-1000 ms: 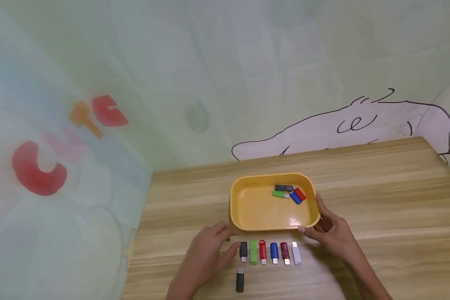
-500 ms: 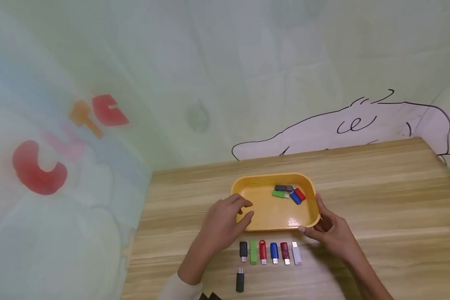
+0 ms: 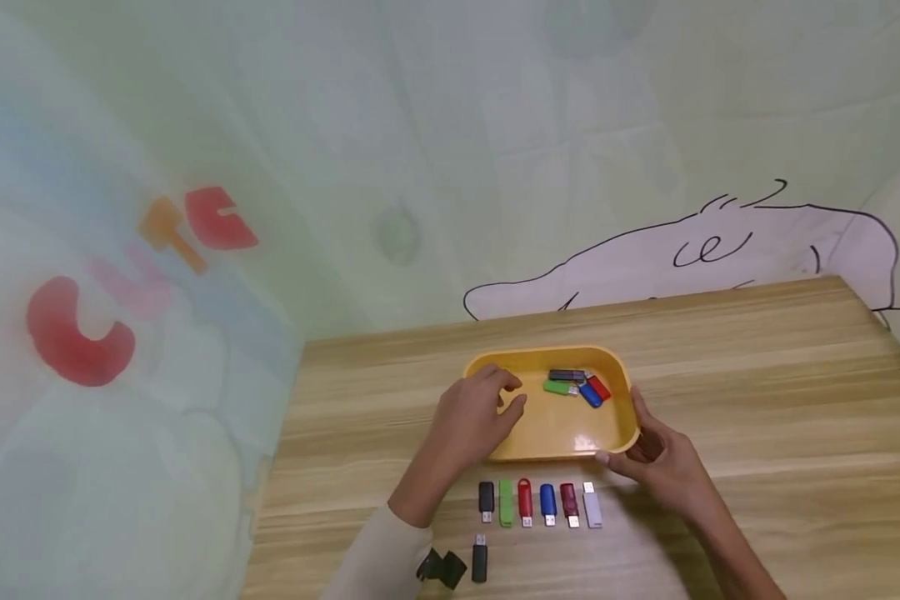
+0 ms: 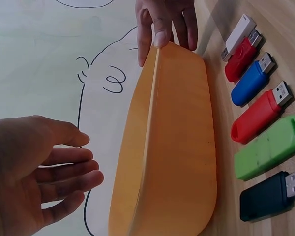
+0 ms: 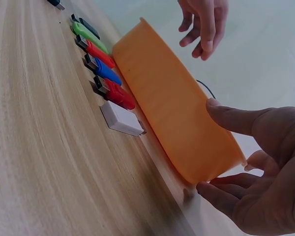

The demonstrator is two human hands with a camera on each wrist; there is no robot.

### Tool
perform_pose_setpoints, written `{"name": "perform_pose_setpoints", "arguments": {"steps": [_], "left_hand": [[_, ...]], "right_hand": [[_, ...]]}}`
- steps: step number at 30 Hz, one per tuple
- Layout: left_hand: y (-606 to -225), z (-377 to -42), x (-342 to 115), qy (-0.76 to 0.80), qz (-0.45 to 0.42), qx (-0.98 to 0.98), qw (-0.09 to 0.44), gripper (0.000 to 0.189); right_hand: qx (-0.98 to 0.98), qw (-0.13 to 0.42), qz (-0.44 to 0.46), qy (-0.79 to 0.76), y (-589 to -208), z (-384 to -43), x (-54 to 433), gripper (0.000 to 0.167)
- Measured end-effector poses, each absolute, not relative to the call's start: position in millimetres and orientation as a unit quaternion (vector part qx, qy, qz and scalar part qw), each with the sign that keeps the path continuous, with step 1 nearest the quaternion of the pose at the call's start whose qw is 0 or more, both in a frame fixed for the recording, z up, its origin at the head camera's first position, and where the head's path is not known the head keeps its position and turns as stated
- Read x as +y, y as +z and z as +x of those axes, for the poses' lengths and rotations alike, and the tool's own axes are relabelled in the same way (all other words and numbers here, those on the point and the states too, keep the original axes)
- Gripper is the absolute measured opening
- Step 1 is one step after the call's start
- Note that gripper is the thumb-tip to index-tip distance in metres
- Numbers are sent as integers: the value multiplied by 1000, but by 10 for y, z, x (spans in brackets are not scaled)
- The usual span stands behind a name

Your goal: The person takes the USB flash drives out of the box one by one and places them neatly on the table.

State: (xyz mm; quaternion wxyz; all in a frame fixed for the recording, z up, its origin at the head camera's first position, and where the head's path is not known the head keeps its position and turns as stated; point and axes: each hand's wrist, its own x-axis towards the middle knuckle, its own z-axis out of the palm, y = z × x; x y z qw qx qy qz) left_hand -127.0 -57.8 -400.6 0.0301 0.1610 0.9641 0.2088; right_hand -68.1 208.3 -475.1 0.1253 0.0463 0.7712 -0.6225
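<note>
A yellow plastic tray (image 3: 543, 433) stands on the table. My right hand (image 3: 667, 471) holds its near right corner, thumb on the rim and fingers around the outer wall. My left hand (image 3: 476, 417) hovers over the tray's left part, fingers loosely bent and holding nothing; the left wrist view (image 4: 54, 169) also shows the hand above rim height. At the tray's back right lie black (image 3: 566, 376), green (image 3: 558, 387), blue (image 3: 590, 395) and red (image 3: 599, 387) USB sticks. Between tray and table front, several USB sticks form a row, from black (image 3: 486, 498) to white (image 3: 592, 508).
Another black USB stick (image 3: 480, 562) lies below the row's left end, close to the left sleeve (image 3: 390, 554). Wood-grain table (image 3: 780, 392) extends to the right. A printed cloth backdrop (image 3: 390, 150) stands behind and to the left.
My left hand has moved from beside the row's left end up and to the right, over the tray. The right hand keeps its hold; the USB sticks stay in place.
</note>
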Motion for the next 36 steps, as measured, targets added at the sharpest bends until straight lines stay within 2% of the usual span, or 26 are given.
{"name": "perform_pose_setpoints", "arguments": {"steps": [15,22,28,32,36], "left_hand": [[-4086,-1609,-279,190,152,968,64,31],[-4158,-1667,-183,163,154,970,95,40],[-4236,-1708,-52,123,149,977,95,38],[-4309,-1728,12,112,146,978,101,46],[-4386,-1731,49,120,129,979,99,50]], "right_hand": [[824,129,47,-550,-4708,-691,2074,116],[851,108,11,-514,-4677,-670,2028,117],[874,74,-19,-480,-4649,-695,1969,120],[882,46,-33,-469,-4672,-718,1917,118],[888,41,-29,-456,-4702,-703,1869,117]]}}
